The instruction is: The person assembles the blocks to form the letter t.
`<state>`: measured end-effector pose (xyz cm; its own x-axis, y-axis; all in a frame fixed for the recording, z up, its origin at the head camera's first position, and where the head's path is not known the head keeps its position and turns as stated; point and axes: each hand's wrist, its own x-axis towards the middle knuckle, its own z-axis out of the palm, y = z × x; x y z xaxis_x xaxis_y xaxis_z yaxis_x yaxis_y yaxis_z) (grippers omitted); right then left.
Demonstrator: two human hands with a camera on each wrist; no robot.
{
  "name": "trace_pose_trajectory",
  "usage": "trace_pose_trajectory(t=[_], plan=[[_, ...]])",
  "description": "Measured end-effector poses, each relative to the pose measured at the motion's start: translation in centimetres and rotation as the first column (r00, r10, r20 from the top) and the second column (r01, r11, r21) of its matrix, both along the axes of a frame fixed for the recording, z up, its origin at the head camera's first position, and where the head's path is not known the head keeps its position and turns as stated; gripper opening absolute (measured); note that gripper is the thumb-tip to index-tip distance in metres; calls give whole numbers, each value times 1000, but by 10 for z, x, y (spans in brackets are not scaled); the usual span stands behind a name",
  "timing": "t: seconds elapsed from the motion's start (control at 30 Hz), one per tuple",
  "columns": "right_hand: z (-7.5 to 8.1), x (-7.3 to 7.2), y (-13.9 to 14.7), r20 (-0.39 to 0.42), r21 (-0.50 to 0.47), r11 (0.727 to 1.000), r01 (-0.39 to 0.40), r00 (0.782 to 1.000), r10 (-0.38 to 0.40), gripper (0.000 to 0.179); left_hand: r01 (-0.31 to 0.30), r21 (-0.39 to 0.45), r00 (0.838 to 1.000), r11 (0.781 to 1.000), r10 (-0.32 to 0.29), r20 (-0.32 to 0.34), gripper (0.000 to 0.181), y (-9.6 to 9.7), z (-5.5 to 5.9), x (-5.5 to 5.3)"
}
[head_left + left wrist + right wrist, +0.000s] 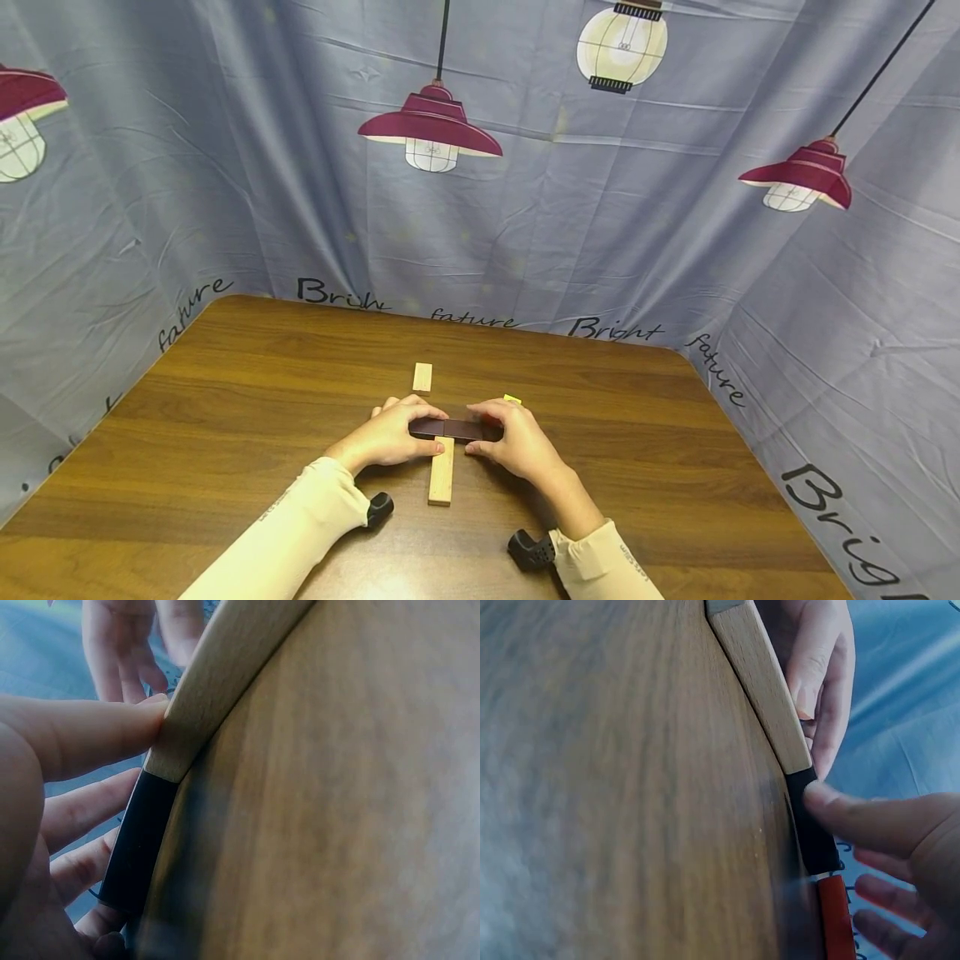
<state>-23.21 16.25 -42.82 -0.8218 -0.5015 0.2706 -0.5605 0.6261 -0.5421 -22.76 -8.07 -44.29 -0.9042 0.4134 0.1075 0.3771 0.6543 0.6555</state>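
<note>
Dark brown wooden blocks lie end to end in a row across the table, with a left block (427, 427) and a right block (462, 429). A pale wooden block (442, 471) meets the row from the near side, forming a T. My left hand (390, 433) spans the left dark block, fingers at its far side and thumb against the pale block near the joint. From the other end my right hand (513, 437) grips the row; in the right wrist view its thumb presses the dark block's side (814, 825). A red block (836, 919) lies beside those fingers.
Beyond the left hand lies a second pale block (423, 377). A yellow piece (512, 399) shows just past the right hand, which partly covers it. The wooden table (300, 367) ends at a blue-grey curtain (480, 233) on its back and sides.
</note>
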Motion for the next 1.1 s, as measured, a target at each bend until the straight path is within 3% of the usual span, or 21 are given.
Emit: trace_pose_trajectory(t=[0.17, 0.3, 0.6, 0.9, 1.1], plan=[[5, 4, -1, 37, -60, 998, -15, 999, 17, 48, 2, -7, 1000, 1000, -2, -2, 42, 0, 1, 1], [7, 6, -2, 57, -35, 999, -39, 998, 41, 41, 8, -4, 1000, 1000, -8, 0, 42, -1, 1, 1], [7, 10, -12, 8, 38, 995, -90, 996, 90, 40, 17, -2, 1000, 1000, -17, -5, 45, -1, 1, -1], [3, 13, -15, -11, 96, 994, -50, 999, 51, 46, 21, 2, 1000, 1000, -21, 1, 45, -1, 0, 0], [4, 16, -17, 25, 105, 994, -10, 1000, 7, 50, 33, 12, 999, 999, -32, -5, 45, -1, 0, 0]])
